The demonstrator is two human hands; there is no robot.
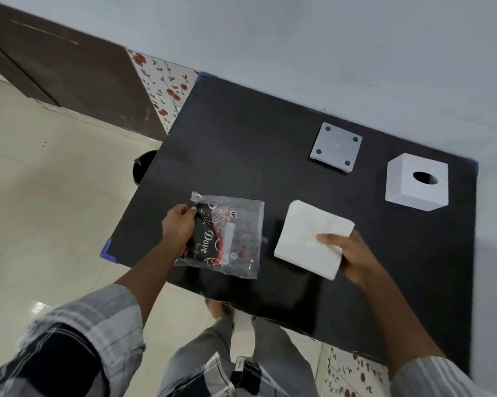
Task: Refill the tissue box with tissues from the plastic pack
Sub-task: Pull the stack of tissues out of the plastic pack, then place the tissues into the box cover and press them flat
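Note:
A clear plastic pack (pixel 235 239) with a black printed label lies flat and looks empty near the table's front left. My left hand (pixel 178 224) grips its left edge. A square stack of white tissues (pixel 307 233) is just to the right of the pack, held at its near right corner by my right hand (pixel 353 256), thumb on top. The white cube tissue box (pixel 413 193) with an oval hole in its top stands at the far right. Its grey square base plate (pixel 336 147) with dark corner pads lies apart, behind the tissues.
The black table (pixel 241 138) has blue-taped corners and stands against a pale wall. A black bin (pixel 144 167) sits on the tiled floor beside its left edge. My legs and a foot show below the front edge.

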